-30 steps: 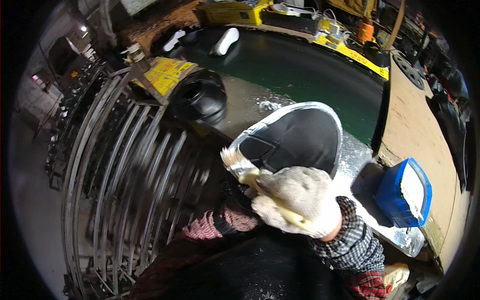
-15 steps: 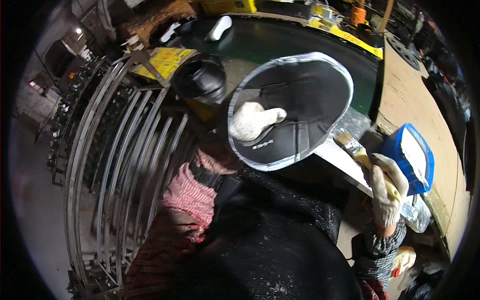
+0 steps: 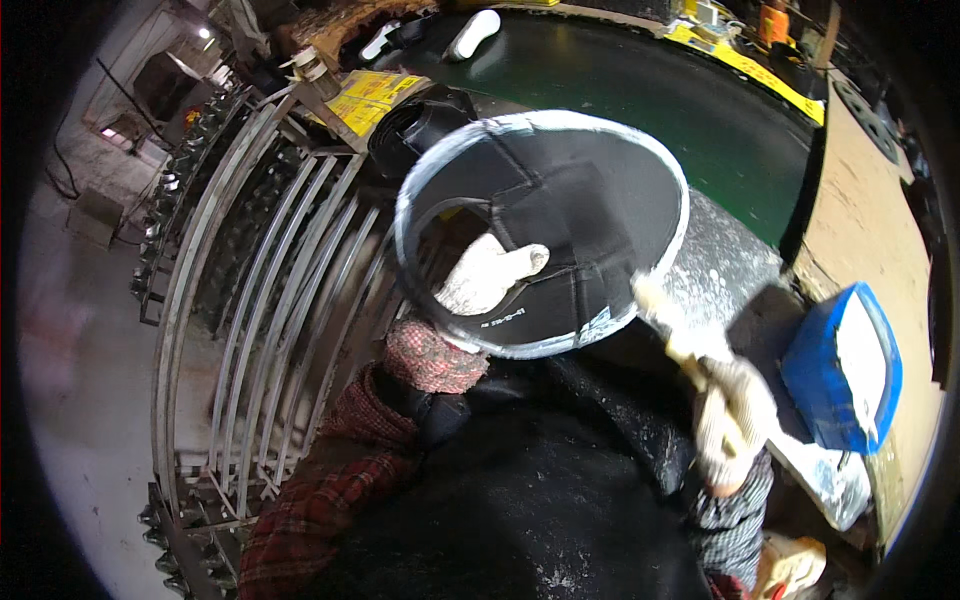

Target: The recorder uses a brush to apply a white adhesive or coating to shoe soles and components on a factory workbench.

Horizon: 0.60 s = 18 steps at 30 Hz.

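A wide black sleeve (image 3: 560,215), seemingly rubbery sheet, stands open toward me, its rim coated in wet-looking white. My left hand (image 3: 490,278), in a white knit glove, shows inside its lower left part, thumb outstretched and fingers wrapped on the sleeve's wall. In my right hand (image 3: 735,415), also gloved, is a paintbrush (image 3: 655,303), held by its handle. White-smeared bristles reach the lower right of the sleeve's rim, close to or touching it; motion blur hides which. Just right of that hand stands a blue tub (image 3: 815,365) with white stuff inside.
Curved metal rails of a rack (image 3: 240,330) stand at my left. Behind the sleeve lies a dark green tabletop (image 3: 640,95) with white bottle-like objects (image 3: 473,36) at its far left. A black rolled piece (image 3: 410,130) sits near a yellow box (image 3: 370,100). Tan board (image 3: 860,210) runs along the right.
My right hand has carried the brush left and down from beside the tub to the sleeve's rim. The sleeve has turned and shifted left with my left hand.
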Tool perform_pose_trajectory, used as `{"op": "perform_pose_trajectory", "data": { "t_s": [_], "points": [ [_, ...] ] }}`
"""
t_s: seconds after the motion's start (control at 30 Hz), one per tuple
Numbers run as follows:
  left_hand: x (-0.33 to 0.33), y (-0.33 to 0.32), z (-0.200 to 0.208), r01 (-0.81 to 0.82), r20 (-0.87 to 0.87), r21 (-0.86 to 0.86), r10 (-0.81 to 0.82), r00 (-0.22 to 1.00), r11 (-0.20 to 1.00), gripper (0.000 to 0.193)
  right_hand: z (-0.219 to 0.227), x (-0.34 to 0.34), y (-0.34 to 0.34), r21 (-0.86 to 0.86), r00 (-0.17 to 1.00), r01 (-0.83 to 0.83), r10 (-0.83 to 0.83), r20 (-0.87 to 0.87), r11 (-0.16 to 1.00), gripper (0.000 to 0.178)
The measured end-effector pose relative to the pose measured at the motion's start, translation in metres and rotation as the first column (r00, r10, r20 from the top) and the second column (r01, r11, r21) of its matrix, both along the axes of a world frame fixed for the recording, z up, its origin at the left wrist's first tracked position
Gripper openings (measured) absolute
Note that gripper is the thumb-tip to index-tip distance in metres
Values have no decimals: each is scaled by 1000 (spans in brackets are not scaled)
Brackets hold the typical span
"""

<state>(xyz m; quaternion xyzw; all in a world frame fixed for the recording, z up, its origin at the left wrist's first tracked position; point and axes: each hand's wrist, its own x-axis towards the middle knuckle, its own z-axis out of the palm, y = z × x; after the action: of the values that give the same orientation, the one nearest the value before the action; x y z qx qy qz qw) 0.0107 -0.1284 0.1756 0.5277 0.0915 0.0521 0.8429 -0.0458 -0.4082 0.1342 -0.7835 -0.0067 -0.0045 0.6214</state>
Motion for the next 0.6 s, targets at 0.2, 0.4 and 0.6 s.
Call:
{"op": "perform_pose_trajectory", "data": {
  "t_s": [0.2, 0.4, 0.6],
  "points": [
    [138, 70, -123, -416, 273, 870, -444, 853, -264, 40, -8, 1, -13, -144, 949, 23, 24, 315, 989, 20],
    [210, 34, -59, 6, 5, 998, -162, 987, 69, 40, -1, 7, -23, -256, 945, -16, 98, 312, 967, 25],
    [54, 119, -55, 463, -217, -73, -467, 857, 883, 29, -2, 23, 35, -72, 960, 91, -68, 273, 993, 35]
  ]
}}
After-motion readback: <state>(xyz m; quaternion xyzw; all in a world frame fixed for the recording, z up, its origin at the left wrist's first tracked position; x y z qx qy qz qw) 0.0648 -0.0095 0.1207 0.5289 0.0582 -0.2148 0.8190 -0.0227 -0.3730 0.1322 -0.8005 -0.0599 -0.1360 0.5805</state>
